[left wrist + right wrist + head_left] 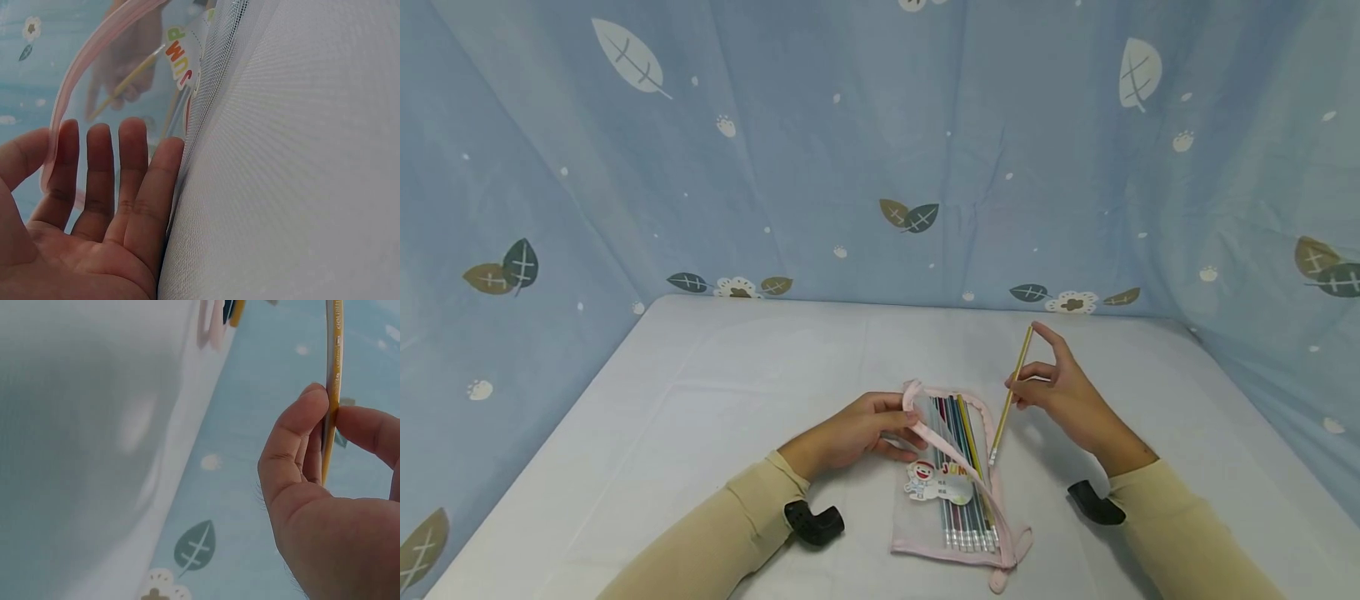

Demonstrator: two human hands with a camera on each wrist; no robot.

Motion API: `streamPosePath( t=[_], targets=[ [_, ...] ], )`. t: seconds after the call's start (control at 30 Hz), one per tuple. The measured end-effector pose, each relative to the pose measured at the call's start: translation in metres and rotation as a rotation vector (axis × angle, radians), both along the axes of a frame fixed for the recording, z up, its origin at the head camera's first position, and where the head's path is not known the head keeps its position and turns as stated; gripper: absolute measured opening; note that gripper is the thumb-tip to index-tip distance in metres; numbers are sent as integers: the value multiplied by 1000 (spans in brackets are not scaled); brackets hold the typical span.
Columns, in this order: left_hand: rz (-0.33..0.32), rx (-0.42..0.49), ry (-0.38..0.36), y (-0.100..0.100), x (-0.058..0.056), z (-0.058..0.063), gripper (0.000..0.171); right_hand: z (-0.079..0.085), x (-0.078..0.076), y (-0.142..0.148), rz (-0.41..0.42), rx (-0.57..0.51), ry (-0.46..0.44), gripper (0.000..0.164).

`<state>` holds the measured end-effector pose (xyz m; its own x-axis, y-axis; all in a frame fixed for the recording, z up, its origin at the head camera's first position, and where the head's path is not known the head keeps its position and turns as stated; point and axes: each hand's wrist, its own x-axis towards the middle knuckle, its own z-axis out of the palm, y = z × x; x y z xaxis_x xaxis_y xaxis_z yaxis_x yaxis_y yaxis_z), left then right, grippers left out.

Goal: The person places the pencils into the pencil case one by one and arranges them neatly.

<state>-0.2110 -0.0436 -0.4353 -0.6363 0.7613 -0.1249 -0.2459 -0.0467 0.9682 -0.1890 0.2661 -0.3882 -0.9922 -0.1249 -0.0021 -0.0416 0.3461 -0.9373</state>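
A clear mesh pencil pouch (913, 525) with pink trim and a cartoon label lies on the white table. Several pencils (958, 533) are inside it, their eraser ends toward the near edge. My left hand (868, 425) pinches the pink edge (64, 100) of the pouch's opening between thumb and forefinger and lifts it; the other fingers extend beneath the clear side. To the right of the pouch, my right hand (1063, 396) holds a yellow pencil (335, 350) between thumb and fingers, forefinger at its top end. The pencil slants, its eraser end down beside the pouch's right trim.
A white cloth covers the table (760, 358). Behind it and at both sides hangs a blue curtain (820, 167) printed with leaves and paws. A black strap piece (815, 525) sits at the left wrist, and another (1096, 502) at the right.
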Motion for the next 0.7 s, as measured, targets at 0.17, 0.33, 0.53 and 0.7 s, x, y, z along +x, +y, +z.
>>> streamPosePath(
  t=[0.17, 0.33, 0.53, 0.7],
  targets=[
    [-3, 5, -1, 0, 0, 0, 30, 1, 3, -7, 26, -2, 0, 100],
    [-4, 8, -5, 0, -1, -1, 29, -1, 4, -12, 39, 2, -2, 102],
    [-8, 10, -4, 0, 0, -1, 28, -6, 5, -16, 63, 24, -5, 100],
    [-10, 16, 0, 0, -1, -3, 29, -5, 8, -21, 101, 24, -15, 99]
  ],
)
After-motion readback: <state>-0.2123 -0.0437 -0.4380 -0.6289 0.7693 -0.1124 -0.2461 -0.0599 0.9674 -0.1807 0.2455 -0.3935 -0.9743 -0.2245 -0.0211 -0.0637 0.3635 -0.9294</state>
